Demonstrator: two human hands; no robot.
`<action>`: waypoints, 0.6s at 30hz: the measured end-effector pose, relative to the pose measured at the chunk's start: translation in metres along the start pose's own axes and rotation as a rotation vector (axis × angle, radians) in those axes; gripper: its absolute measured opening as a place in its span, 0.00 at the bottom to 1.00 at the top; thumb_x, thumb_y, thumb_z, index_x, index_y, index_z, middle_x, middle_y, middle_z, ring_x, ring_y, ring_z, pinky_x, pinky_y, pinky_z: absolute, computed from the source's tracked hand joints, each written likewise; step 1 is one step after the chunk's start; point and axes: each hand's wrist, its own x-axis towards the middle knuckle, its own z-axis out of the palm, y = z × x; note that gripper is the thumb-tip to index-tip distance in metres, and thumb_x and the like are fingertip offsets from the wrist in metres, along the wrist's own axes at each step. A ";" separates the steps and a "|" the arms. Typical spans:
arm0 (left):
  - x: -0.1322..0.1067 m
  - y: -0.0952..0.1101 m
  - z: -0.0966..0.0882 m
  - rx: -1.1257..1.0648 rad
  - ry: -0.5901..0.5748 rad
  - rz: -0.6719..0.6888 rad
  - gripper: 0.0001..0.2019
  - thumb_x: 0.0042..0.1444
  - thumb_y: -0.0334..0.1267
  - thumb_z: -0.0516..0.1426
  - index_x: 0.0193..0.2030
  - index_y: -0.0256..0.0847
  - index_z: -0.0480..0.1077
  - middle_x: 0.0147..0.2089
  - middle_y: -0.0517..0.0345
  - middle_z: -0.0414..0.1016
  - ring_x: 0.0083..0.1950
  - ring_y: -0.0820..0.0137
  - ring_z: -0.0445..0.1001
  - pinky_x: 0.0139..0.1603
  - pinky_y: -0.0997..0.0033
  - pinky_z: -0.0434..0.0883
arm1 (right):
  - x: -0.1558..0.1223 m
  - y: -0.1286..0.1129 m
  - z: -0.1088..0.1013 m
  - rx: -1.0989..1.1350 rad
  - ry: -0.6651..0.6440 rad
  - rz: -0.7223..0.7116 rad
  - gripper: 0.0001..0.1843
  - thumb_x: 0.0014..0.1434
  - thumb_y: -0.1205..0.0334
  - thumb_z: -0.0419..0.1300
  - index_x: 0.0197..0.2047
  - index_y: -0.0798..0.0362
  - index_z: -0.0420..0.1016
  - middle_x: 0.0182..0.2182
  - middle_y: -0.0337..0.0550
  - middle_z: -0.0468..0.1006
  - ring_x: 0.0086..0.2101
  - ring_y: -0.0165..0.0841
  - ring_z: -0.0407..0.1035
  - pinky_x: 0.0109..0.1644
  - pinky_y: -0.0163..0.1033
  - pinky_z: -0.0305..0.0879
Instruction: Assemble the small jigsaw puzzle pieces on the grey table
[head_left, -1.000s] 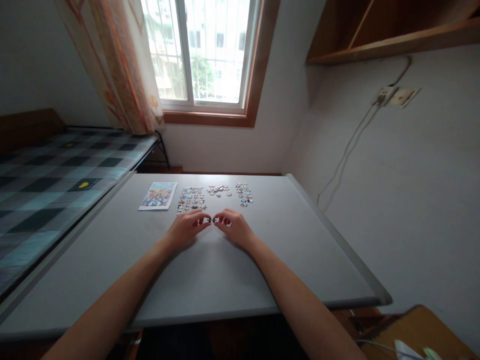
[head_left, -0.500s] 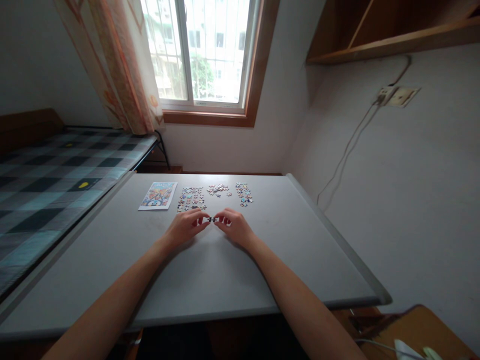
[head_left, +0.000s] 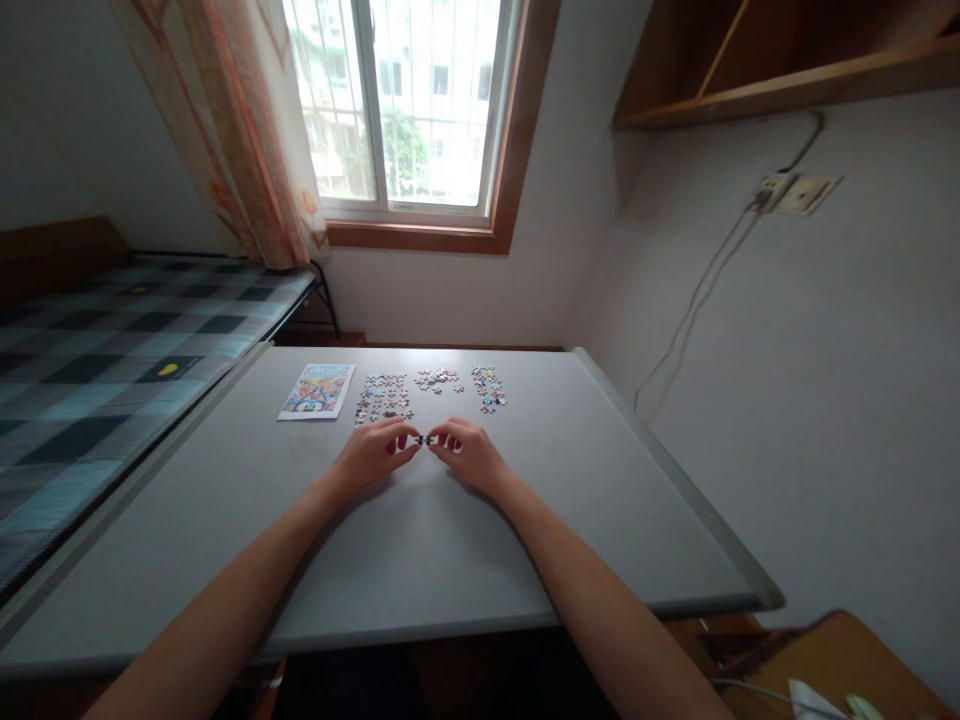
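Between my two hands, a small dark jigsaw puzzle piece [head_left: 424,440] is pinched at both sides; whether it is one piece or two joined is too small to tell. My left hand [head_left: 377,446] grips its left end with thumb and fingertips. From the other side, my right hand [head_left: 465,450] has its thumb and fingertips closed on the right end. Just beyond my left hand lie puzzle pieces in rows [head_left: 382,396]. A loose heap of pieces [head_left: 437,379] sits farther back, and another group of pieces [head_left: 488,388] lies beyond my right hand.
A printed picture sheet [head_left: 316,391] lies on the grey table [head_left: 600,500] at the back left. Beside the table's left edge is a bed with a checked cover [head_left: 150,330]. A wooden chair or stool [head_left: 847,660] stands at the lower right, and a cable hangs on the right wall.
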 end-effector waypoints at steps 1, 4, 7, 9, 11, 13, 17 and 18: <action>0.000 0.000 0.000 -0.001 0.001 0.001 0.09 0.59 0.41 0.55 0.40 0.40 0.72 0.29 0.61 0.69 0.26 0.77 0.65 0.30 0.77 0.63 | 0.000 0.000 0.000 -0.001 -0.002 0.002 0.06 0.55 0.66 0.61 0.38 0.53 0.76 0.29 0.38 0.71 0.26 0.25 0.64 0.34 0.31 0.63; 0.000 0.000 0.000 -0.006 0.009 0.004 0.09 0.58 0.41 0.55 0.40 0.41 0.72 0.29 0.61 0.69 0.26 0.77 0.65 0.30 0.77 0.63 | 0.000 0.000 0.000 -0.005 -0.002 0.002 0.06 0.55 0.66 0.61 0.38 0.53 0.76 0.29 0.38 0.71 0.27 0.25 0.64 0.34 0.32 0.63; 0.000 0.000 0.000 -0.003 0.006 0.003 0.09 0.58 0.41 0.55 0.40 0.41 0.72 0.29 0.61 0.69 0.26 0.77 0.65 0.30 0.77 0.63 | 0.000 0.000 0.001 -0.008 0.002 -0.006 0.06 0.55 0.66 0.61 0.38 0.53 0.76 0.29 0.38 0.71 0.26 0.25 0.64 0.34 0.32 0.63; 0.000 -0.001 0.001 0.000 0.005 0.002 0.08 0.58 0.41 0.55 0.39 0.41 0.72 0.29 0.61 0.69 0.26 0.77 0.65 0.30 0.77 0.63 | 0.000 0.001 0.001 -0.007 0.002 -0.010 0.06 0.55 0.66 0.61 0.38 0.53 0.76 0.29 0.37 0.71 0.26 0.25 0.64 0.34 0.31 0.63; 0.000 -0.001 0.001 -0.002 0.007 0.003 0.08 0.57 0.41 0.56 0.39 0.41 0.73 0.29 0.61 0.69 0.26 0.77 0.64 0.30 0.77 0.63 | 0.000 0.001 0.001 -0.007 -0.001 -0.009 0.07 0.55 0.67 0.61 0.38 0.53 0.76 0.28 0.37 0.71 0.26 0.25 0.64 0.34 0.31 0.63; 0.000 0.000 0.000 -0.005 0.007 0.004 0.09 0.57 0.42 0.56 0.39 0.41 0.73 0.29 0.61 0.69 0.26 0.77 0.65 0.30 0.77 0.63 | 0.000 0.001 0.001 -0.009 0.000 -0.007 0.07 0.55 0.67 0.61 0.38 0.53 0.76 0.28 0.37 0.71 0.26 0.25 0.64 0.34 0.31 0.63; 0.000 0.001 -0.001 -0.006 -0.001 0.008 0.09 0.58 0.42 0.55 0.39 0.40 0.73 0.29 0.61 0.69 0.26 0.77 0.65 0.30 0.77 0.63 | 0.000 0.001 0.001 -0.011 0.002 -0.008 0.07 0.55 0.67 0.61 0.39 0.53 0.76 0.29 0.37 0.71 0.26 0.25 0.64 0.34 0.31 0.63; 0.000 0.001 -0.001 -0.004 -0.005 0.007 0.09 0.58 0.42 0.55 0.39 0.40 0.72 0.29 0.61 0.69 0.26 0.77 0.65 0.30 0.77 0.63 | 0.000 0.000 0.001 -0.011 0.002 -0.009 0.07 0.55 0.67 0.61 0.39 0.53 0.76 0.28 0.37 0.71 0.26 0.25 0.64 0.34 0.31 0.63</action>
